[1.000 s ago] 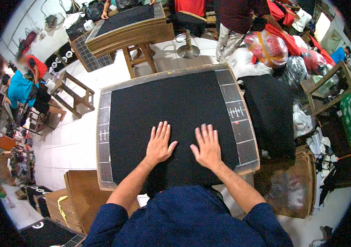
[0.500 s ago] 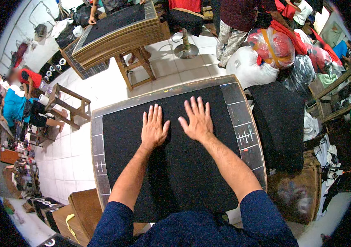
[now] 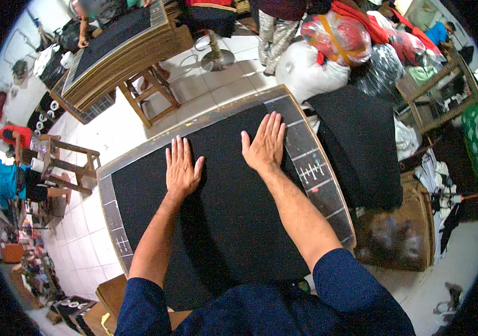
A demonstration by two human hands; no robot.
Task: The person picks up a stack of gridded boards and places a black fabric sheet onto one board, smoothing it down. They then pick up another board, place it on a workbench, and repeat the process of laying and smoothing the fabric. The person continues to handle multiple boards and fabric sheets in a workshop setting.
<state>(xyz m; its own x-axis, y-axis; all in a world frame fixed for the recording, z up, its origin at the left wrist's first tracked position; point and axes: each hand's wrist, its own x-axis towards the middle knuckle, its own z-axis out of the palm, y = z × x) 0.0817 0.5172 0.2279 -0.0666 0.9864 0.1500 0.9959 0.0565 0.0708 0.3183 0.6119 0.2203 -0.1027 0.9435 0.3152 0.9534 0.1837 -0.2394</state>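
Observation:
A black cloth (image 3: 222, 207) lies spread over the board (image 3: 337, 208), whose dark margin with white lines and marks shows along the right and left sides. My left hand (image 3: 182, 169) rests flat on the cloth left of its middle, fingers together and thumb out to the side. Closer to the cloth's far right corner, my right hand (image 3: 265, 145) also lies palm down, fingers stretched out and thumb apart. Neither hand holds anything. The cloth's near edge is partly hidden by my body and sleeves.
To the right hangs more black fabric (image 3: 356, 148) above a wooden box (image 3: 398, 235). Wrapped bundles (image 3: 337, 39) and a white sack (image 3: 309, 70) stand beyond it. Another cloth-covered table (image 3: 121, 50), a stool (image 3: 71, 162) and several people are farther off.
My right hand has slid right and outward over the cloth, toward its right edge, widening the gap to my left hand. The whole view has shifted and turned slightly.

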